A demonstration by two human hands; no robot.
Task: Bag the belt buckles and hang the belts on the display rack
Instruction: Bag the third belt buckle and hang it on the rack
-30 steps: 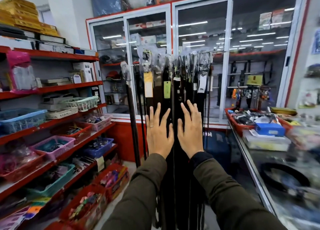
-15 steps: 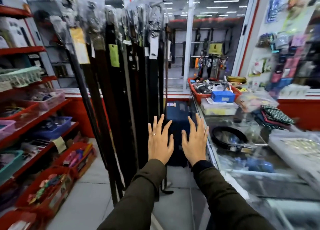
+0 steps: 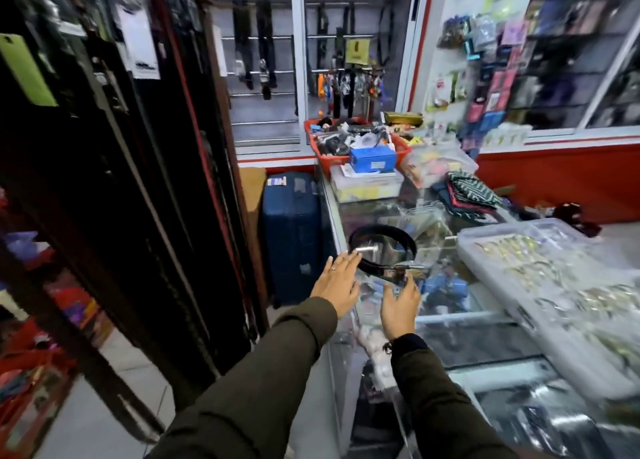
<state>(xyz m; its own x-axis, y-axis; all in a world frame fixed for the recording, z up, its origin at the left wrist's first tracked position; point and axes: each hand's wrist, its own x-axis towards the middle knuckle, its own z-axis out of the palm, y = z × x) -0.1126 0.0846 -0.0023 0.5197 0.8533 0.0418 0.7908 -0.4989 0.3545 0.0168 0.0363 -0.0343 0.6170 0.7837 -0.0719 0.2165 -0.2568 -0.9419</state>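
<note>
Black hanging belts [image 3: 114, 188] filled the rack at left. Left hand [image 3: 337, 285] spread, empty; right hand [image 3: 400, 301] open, loosely curled, empty. Coiled belt [image 3: 381, 251] lay on glass counter [image 3: 485, 337]: probably limp, light; grip at metal buckle [image 3: 394, 273].

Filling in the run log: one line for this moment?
stage: reaching | left hand: open, empty | right hand: open, empty | target: coiled belt on glass counter

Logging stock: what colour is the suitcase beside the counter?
Dark blue suitcase, seen in the head view.
</note>
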